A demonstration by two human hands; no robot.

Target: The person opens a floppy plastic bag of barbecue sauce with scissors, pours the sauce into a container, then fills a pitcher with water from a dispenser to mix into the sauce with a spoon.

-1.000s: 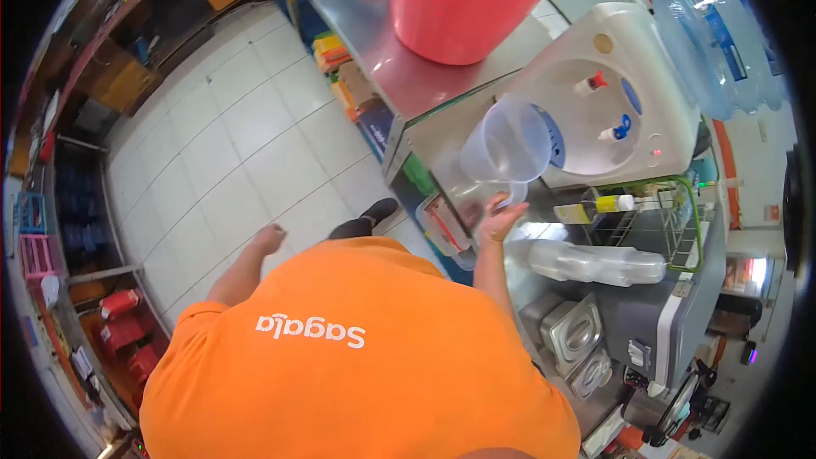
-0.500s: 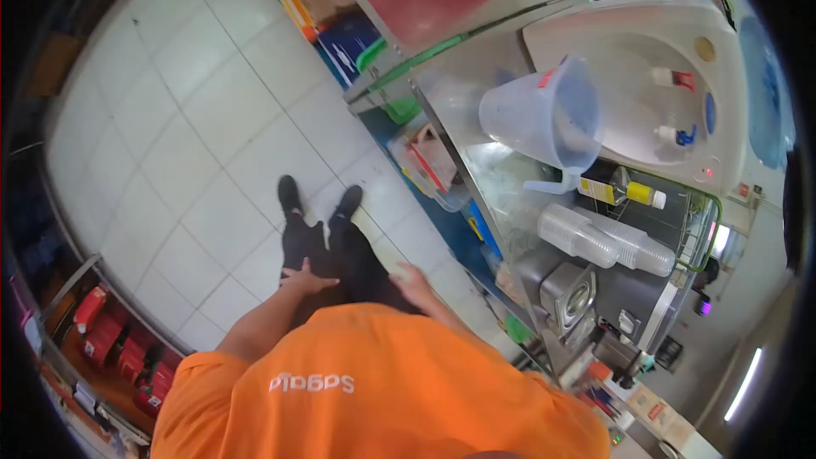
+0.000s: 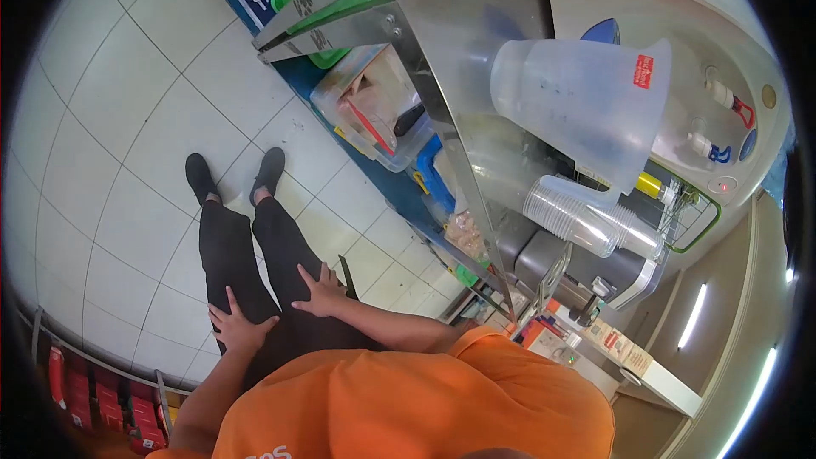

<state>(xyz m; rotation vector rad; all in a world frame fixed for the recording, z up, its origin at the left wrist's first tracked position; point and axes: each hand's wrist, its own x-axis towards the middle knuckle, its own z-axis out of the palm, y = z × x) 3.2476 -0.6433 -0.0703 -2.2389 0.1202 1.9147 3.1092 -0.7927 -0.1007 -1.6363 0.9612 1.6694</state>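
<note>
My left hand (image 3: 240, 325) rests on the left thigh of my black trousers (image 3: 228, 246), its fingers spread and holding nothing. On the other thigh lies my right hand (image 3: 323, 291), also with fingers apart and no object in it. An orange shirt (image 3: 408, 399) covers my torso below the hands. Both dark shoes (image 3: 201, 177) stand on the floor ahead.
At the right, a steel counter (image 3: 442, 59) carries a translucent pitcher (image 3: 578, 93), stacked clear plastic cups (image 3: 569, 219) and a white water dispenser (image 3: 612, 0). A plastic bin (image 3: 340, 89) sits on the shelf beneath. Red boxes (image 3: 106, 404) are at lower left.
My right hand has come down onto my thigh, while my left hand remains on the other. The view has shifted, bringing the counter and pitcher closer and the legs further left.
</note>
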